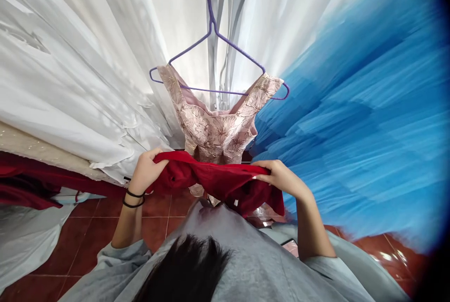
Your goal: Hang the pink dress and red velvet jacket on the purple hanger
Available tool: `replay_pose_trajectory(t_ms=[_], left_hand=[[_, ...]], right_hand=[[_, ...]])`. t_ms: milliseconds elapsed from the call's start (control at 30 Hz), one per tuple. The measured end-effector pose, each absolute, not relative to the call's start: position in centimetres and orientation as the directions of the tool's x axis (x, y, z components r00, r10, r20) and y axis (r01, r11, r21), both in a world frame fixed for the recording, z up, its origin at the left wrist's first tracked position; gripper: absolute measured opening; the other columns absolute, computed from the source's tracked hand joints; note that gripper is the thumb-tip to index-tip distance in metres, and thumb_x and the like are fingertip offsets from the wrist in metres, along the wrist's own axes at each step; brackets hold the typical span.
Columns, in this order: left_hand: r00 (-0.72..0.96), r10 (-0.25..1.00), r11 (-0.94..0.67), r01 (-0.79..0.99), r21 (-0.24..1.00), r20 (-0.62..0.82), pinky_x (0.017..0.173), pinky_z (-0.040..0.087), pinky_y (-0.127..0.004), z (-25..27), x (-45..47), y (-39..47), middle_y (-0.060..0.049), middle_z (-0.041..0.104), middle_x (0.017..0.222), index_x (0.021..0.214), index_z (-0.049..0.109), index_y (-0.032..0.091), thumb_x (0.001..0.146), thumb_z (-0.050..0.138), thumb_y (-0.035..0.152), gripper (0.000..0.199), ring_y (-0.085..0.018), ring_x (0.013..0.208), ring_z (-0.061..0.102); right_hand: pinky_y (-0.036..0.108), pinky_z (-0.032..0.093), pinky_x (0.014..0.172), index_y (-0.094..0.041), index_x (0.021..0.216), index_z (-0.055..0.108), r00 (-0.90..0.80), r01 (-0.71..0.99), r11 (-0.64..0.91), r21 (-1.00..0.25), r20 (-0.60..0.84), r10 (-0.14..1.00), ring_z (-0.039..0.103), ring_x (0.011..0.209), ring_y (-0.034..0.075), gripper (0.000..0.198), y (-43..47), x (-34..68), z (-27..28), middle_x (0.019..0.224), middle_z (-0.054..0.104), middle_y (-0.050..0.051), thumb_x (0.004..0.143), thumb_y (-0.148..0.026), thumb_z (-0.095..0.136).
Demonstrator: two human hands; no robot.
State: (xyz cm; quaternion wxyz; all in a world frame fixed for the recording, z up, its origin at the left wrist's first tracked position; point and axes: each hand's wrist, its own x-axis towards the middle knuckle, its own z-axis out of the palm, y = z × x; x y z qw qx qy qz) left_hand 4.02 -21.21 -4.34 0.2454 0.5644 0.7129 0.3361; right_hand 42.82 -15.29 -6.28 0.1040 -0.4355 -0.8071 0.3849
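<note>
A piece of red cloth [218,177] is stretched sideways between my two hands, its top edge nearly level. My left hand [146,170] pinches its left end, thumb on top; two dark bands circle that wrist. At the other end my right hand [277,175] grips the edge between thumb and fingers. Just behind the cloth a pink dress with a flower pattern [214,128] hangs by its straps from a purple hanger [214,25]. The red cloth covers part of the dress below its bodice.
White fabric [87,49] hangs on the left and behind the hanger. Blue tulle [369,114] fills the right side. Dark red fabric [31,175] lies at the left edge, above a reddish tiled floor [87,231]. A phone-like object [291,247] is near my right arm.
</note>
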Motion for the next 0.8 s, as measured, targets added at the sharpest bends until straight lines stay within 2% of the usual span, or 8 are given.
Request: replay_pose_trajectory(t_ms=[167, 267, 333, 400, 500, 567, 667, 800], left_hand=[[-0.298, 0.95, 0.129, 0.648, 0.751, 0.095, 0.063, 0.04, -0.024, -3.1, 0.3, -21.3, 0.002, 0.058, 0.068, 0.07, 0.057, 0.019, 0.068, 0.058, 0.039, 0.021, -0.015, 0.066, 0.052], [-0.373, 0.896, 0.147, 0.763, 0.63, 0.242, 0.062, 0.039, -0.024, -0.2, -2.0, -21.0, 0.003, 0.058, 0.067, 0.083, 0.061, 0.021, 0.066, 0.059, 0.034, 0.021, -0.014, 0.061, 0.05], [-0.379, 0.877, 0.176, 0.826, 0.536, 0.296, 0.059, 0.036, -0.025, 2.5, -3.1, -19.9, 0.004, 0.054, 0.062, 0.081, 0.058, 0.021, 0.063, 0.06, 0.029, 0.019, -0.014, 0.057, 0.047], [-0.34, 0.886, 0.184, 0.882, 0.435, 0.315, 0.06, 0.037, -0.026, 5.2, -3.7, -17.9, 0.003, 0.055, 0.063, 0.075, 0.057, 0.021, 0.059, 0.06, 0.023, 0.017, -0.015, 0.059, 0.048], [-0.245, 0.946, 0.18, 0.941, 0.286, 0.211, 0.061, 0.038, -0.027, 8.4, -4.6, -13.5, 0.0, 0.059, 0.063, 0.063, 0.059, 0.02, 0.054, 0.064, 0.022, 0.01, -0.018, 0.064, 0.054], [-0.184, 0.983, 0.176, 0.962, 0.208, 0.018, 0.06, 0.038, -0.026, 10.0, -5.3, -10.4, -0.001, 0.06, 0.058, 0.058, 0.062, 0.02, 0.054, 0.07, 0.027, 0.011, -0.019, 0.062, 0.056], [-0.154, 0.972, 0.173, 0.98, 0.099, -0.174, 0.06, 0.04, -0.028, 11.7, -6.7, -6.4, -0.002, 0.055, 0.048, 0.052, 0.064, 0.018, 0.054, 0.075, 0.036, 0.021, -0.02, 0.059, 0.057], [-0.286, 0.957, 0.285, 0.958, -0.026, -0.049, 0.065, 0.042, -0.029, 13.5, -8.1, -2.9, -0.001, 0.05, 0.045, 0.051, 0.065, 0.017, 0.055, 0.076, 0.037, 0.023, -0.022, 0.065, 0.059]], right_hand=[[0.031, 0.053, 0.077, -0.016, 0.106, 0.073, -0.72, 0.5, 0.376, -0.78, -0.133, 0.681, 0.068, 0.086, 0.024, 0.04, -13.7, 40.8, -6.8, 0.097, 0.075, 0.006, 0.086, -0.051, 0.064], [0.039, 0.05, 0.097, -0.018, 0.113, 0.07, -0.486, 0.541, 0.568, -0.62, 0.32, 0.813, 0.065, 0.108, 0.028, 0.039, -11.7, 40.1, -5.0, 0.116, 0.071, 0.012, 0.092, -0.047, 0.056], [0.044, 0.041, 0.107, -0.016, 0.121, 0.067, -0.224, 0.69, 0.586, -0.425, 0.645, 0.731, 0.057, 0.123, 0.03, 0.042, -9.6, 40.1, -2.9, 0.129, 0.064, 0.017, 0.093, -0.044, 0.054], [0.047, 0.036, 0.111, -0.013, 0.13, 0.062, -0.107, 0.801, 0.52, -0.296, 0.784, 0.611, 0.049, 0.131, 0.032, 0.049, -7.0, 40.2, -0.6, 0.138, 0.057, 0.021, 0.091, -0.042, 0.057], [0.042, 0.041, 0.102, -0.009, 0.137, 0.057, -0.141, 0.781, 0.539, -0.315, 0.752, 0.644, 0.056, 0.118, 0.03, 0.058, -3.1, 40.1, 1.7, 0.133, 0.06, 0.022, 0.087, -0.039, 0.061], [0.034, 0.046, 0.084, -0.008, 0.126, 0.066, -0.153, 0.72, 0.543, -0.432, 0.664, 0.732, 0.061, 0.088, 0.022, 0.049, -1.1, 39.8, 2.4, 0.103, 0.071, 0.017, 0.086, -0.037, 0.062], [0.028, 0.036, 0.061, -0.008, 0.096, 0.076, -0.108, 0.638, 0.497, -0.588, 0.57, 0.814, 0.045, 0.059, 0.012, 0.036, 0.6, 39.6, 2.3, 0.06, 0.056, 0.003, 0.084, -0.04, 0.064], [0.027, 0.029, 0.054, -0.008, 0.083, 0.074, -0.109, 0.459, 0.48, -0.748, 0.489, 0.865, 0.037, 0.057, 0.01, 0.044, 1.1, 39.5, 1.7, 0.056, 0.044, -0.001, 0.078, -0.051, 0.066]])
